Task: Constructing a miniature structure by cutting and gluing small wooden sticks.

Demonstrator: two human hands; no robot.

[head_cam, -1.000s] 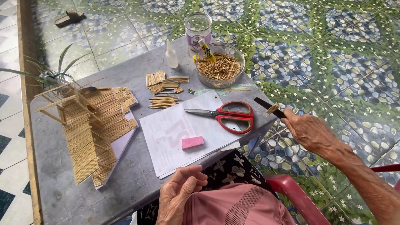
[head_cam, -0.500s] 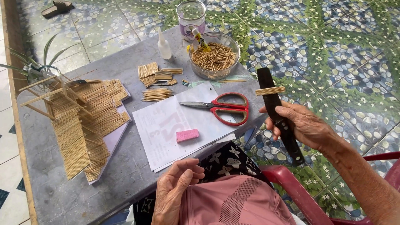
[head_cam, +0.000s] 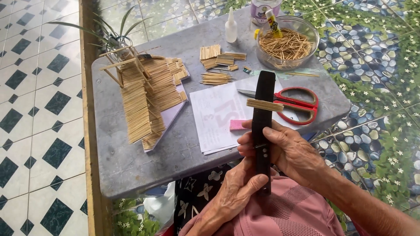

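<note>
Both hands have come together now: half a second back only my right hand had the black strip out to the side, and the left lay idle in my lap. Now the black strip stands upright in front of me, over the near edge of the counter. My right hand is wrapped round its middle, fingers curled across the front. My left hand has closed on the lower end, thumb pressed along the strip. A small bundle of sticks lies crosswise on the strip's upper part, above my right fingers.

Just behind the strip I see the pink eraser, partly hidden, lying on the white paper. The red-handled scissors rest to the right of the strip, blades pointing left across the paper. Further back, cut stick pieces sit in little piles, and the glass bowl holds loose sticks with a yellow glue stick poking out. A small white bottle stands left of the bowl. Over on the left, the stick-built model lies spread on the counter, with a potted plant right behind it. Patterned floor tiles run along the left side.
</note>
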